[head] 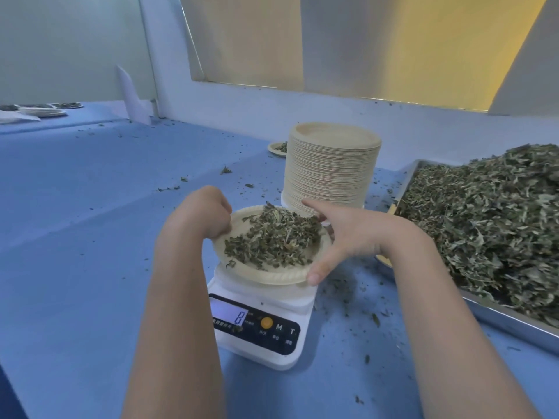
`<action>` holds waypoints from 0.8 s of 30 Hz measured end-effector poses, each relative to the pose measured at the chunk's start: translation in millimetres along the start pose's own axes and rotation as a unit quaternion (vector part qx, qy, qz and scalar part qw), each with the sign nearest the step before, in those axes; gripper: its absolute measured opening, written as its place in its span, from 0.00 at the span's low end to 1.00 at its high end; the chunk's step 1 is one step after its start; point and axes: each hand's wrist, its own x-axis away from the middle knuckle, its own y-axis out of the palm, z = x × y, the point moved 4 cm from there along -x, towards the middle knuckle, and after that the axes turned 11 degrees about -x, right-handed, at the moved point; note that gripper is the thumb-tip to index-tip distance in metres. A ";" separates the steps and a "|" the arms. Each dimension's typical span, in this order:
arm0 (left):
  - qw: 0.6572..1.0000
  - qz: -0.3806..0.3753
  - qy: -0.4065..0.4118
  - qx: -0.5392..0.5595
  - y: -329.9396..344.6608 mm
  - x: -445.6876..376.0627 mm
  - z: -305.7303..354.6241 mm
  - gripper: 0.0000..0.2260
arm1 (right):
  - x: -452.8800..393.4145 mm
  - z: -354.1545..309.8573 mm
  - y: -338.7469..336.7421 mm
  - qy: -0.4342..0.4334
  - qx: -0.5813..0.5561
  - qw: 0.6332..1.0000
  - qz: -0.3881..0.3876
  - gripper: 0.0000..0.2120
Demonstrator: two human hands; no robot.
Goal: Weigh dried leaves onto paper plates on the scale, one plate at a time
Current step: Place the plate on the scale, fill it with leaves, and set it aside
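A paper plate (266, 275) carrying a heap of dried leaves (272, 237) is over the white digital scale (263, 337), tilted slightly. The scale's display reads 0. My left hand (202, 213) grips the plate's left rim with curled fingers. My right hand (351, 234) holds the right rim, thumb on the near edge and index finger reaching along the far edge. Whether the plate touches the scale platform I cannot tell.
A tall stack of paper plates (331, 170) stands just behind the scale. A metal tray (499, 316) piled with dried leaves (484, 219) lies to the right. A small plate with leaves (276, 147) sits behind the stack, and more plates (42, 110) at the far left. Leaf crumbs dot the blue table.
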 end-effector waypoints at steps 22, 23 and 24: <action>0.945 0.136 0.007 0.298 -111.7 -21.7 51.2 0.07 | 23.2 -62.2 -106.0 -0.128 -0.274 0.895 0.327 0.16; 0.945 0.133 0.013 0.300 -112.0 -31.7 61.4 0.09 | 18.9 -60.6 -114.5 -0.117 -0.279 0.890 0.342 0.15; 0.944 0.131 0.019 0.301 -111.3 -43.9 71.6 0.12 | 13.6 -58.0 -123.1 -0.108 -0.276 0.886 0.356 0.12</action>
